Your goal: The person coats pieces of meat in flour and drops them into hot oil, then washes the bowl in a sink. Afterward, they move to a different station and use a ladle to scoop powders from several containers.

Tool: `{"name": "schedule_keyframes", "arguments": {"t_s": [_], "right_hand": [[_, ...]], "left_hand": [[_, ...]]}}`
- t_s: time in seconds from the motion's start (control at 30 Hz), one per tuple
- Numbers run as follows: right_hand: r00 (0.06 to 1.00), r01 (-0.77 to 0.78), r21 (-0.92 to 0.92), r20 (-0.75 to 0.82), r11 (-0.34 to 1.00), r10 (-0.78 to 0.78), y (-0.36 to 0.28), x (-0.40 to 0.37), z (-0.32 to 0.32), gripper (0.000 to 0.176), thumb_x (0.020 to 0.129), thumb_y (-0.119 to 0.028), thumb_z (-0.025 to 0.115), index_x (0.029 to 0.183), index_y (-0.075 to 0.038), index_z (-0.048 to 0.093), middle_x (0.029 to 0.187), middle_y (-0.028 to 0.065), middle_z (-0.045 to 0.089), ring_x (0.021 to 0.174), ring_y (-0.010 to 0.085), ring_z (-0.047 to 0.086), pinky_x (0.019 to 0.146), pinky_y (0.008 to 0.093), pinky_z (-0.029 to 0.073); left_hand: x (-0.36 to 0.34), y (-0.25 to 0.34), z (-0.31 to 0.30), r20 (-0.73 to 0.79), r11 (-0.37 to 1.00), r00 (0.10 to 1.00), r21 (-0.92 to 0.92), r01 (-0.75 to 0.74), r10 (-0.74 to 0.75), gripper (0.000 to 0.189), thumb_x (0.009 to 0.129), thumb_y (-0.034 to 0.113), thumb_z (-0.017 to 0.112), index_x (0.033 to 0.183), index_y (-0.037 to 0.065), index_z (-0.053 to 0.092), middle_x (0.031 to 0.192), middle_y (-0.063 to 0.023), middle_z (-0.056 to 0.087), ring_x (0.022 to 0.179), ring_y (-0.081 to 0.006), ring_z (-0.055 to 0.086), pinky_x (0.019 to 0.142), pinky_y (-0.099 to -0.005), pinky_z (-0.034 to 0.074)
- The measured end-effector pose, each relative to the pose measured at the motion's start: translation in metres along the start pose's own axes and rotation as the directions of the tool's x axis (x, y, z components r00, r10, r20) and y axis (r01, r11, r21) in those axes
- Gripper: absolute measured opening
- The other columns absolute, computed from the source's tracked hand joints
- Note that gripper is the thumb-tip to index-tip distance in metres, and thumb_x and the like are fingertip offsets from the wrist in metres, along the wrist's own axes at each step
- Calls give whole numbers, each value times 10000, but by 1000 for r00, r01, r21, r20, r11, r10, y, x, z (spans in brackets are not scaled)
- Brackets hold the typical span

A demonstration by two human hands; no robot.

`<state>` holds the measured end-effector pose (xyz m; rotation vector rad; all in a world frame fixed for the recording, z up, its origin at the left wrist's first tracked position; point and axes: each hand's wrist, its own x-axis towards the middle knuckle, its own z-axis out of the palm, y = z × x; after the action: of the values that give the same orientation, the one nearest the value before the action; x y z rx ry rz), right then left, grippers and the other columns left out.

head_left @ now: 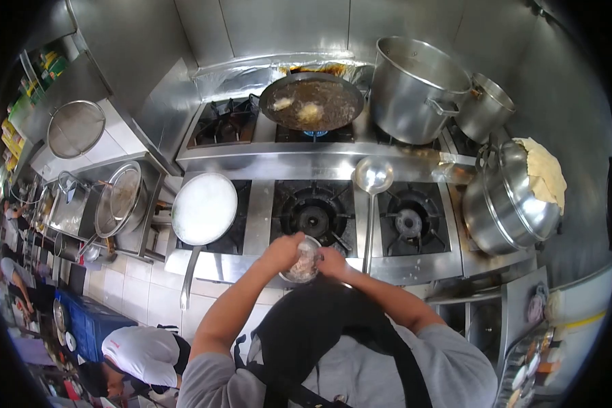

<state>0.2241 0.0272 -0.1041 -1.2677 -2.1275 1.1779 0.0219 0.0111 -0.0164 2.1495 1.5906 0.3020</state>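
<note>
A small metal bowl with pale pinkish food in it is held close to my body, at the front edge of the stove. My left hand is closed at the bowl's upper left side, its fingers reaching over the rim. On the right side, my right hand is closed with its fingertips at the rim. Exactly how the fingers grip is partly hidden. On the back burner, a wok of bubbling oil holds a few pale yellow pieces of frying food, over a blue flame.
A long-handled ladle lies across the stove to the right. A white-filled pan sits front left. Large stockpots and a big steamer pot with cloth stand right. A co-worker bends at lower left; strainers are left.
</note>
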Motion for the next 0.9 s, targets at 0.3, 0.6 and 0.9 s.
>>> {"name": "schedule_keyframes", "arguments": {"t_s": [0.3, 0.6, 0.9], "right_hand": [[960, 255, -58, -100, 965, -260, -44, 14, -18, 324, 808, -265, 659, 1015, -16, 669, 856, 218, 660, 820, 383, 651, 724, 446, 504], [982, 167, -2, -89, 986, -166, -43, 17, -18, 251, 798, -249, 631, 814, 0, 654, 744, 242, 627, 752, 428, 625, 690, 484, 499], [990, 141, -370, 80, 918, -120, -28, 7, -7, 282, 749, -301, 642, 810, -29, 683, 788, 204, 668, 767, 394, 649, 751, 475, 512]], "left_hand": [[-9, 6, -29, -159, 926, 982, -344, -155, 106, 216, 825, 73, 616, 1033, 38, 567, 869, -202, 635, 812, -393, 626, 712, -416, 486], [-23, 10, -28, -195, 840, 960, -539, 68, -202, 231, 855, 121, 651, 1052, 42, 558, 823, -179, 638, 754, -313, 634, 690, -383, 491], [-33, 21, -39, -318, 752, 928, -656, -66, -196, 214, 871, 63, 636, 1079, 44, 588, 870, -100, 656, 734, -171, 612, 697, -311, 491]]}}
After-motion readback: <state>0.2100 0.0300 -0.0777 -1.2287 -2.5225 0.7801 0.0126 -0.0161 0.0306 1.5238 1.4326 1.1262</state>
